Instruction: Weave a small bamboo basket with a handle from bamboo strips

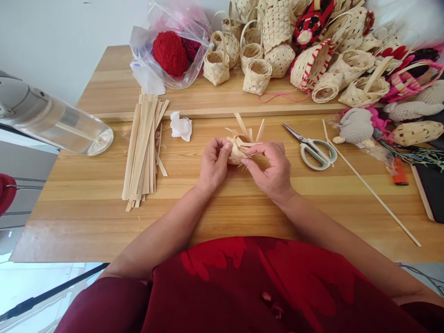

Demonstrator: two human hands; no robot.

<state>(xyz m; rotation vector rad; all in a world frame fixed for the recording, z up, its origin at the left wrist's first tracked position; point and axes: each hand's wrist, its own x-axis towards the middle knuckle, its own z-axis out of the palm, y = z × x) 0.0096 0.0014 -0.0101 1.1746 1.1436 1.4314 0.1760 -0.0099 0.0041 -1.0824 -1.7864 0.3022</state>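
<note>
Over the middle of the table, a small half-woven basket [236, 153] of pale flat strips is held between both hands, with several loose strip ends sticking up and outward. My left hand [214, 162] grips its left side, thumb across the front. On the other side, my right hand [272, 170] pinches at the basket's right edge with thumb and forefinger, by a strip end. The fingertips behind the basket are partly hidden. Right of my right hand lie scissors [314, 149] with pale green handles, blades pointing away to the left.
A bundle of flat strips [140, 152] and a crumpled white tissue [181, 126] lie left. A clear bottle [65, 120] stands at the left edge. Finished baskets [257, 76] and bagged red yarn [169, 54] line the back. One long thin strip [373, 185] lies right.
</note>
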